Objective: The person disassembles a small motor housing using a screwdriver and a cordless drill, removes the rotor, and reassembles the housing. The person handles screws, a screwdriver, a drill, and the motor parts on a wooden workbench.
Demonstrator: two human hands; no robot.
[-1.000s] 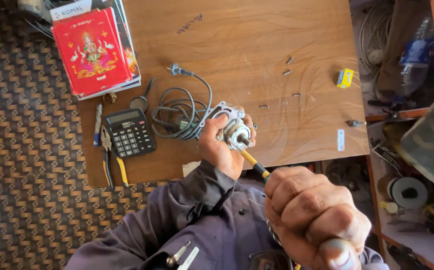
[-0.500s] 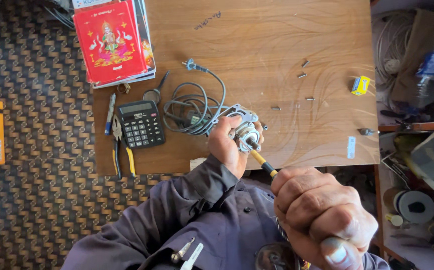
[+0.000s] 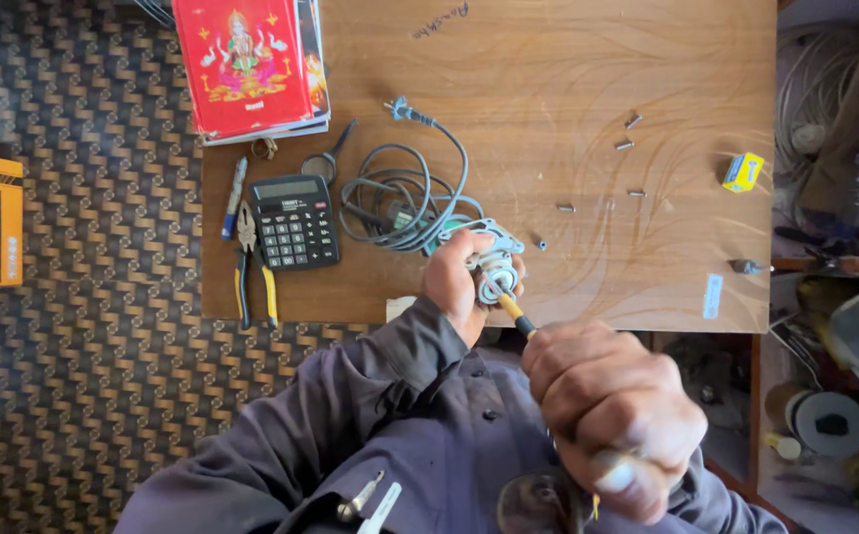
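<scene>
Left hand [image 3: 459, 282] grips motor [image 3: 494, 267] at table's [image 3: 568, 297] near edge; right hand [image 3: 612, 415] clenches screwdriver [image 3: 518, 318].

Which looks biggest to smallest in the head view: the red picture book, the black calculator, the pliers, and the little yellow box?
1. Red picture book, clearly largest.
2. Black calculator.
3. Pliers, longer than the calculator but much thinner, so that pair is close.
4. Small yellow box, smallest.
All lie on the wooden table, so nearness hardly skews this.

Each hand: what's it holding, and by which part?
Left hand grips the round silver metal motor part around its body, at the wooden table's near edge. Right hand fists the handle of the yellow-and-black screwdriver.
</scene>
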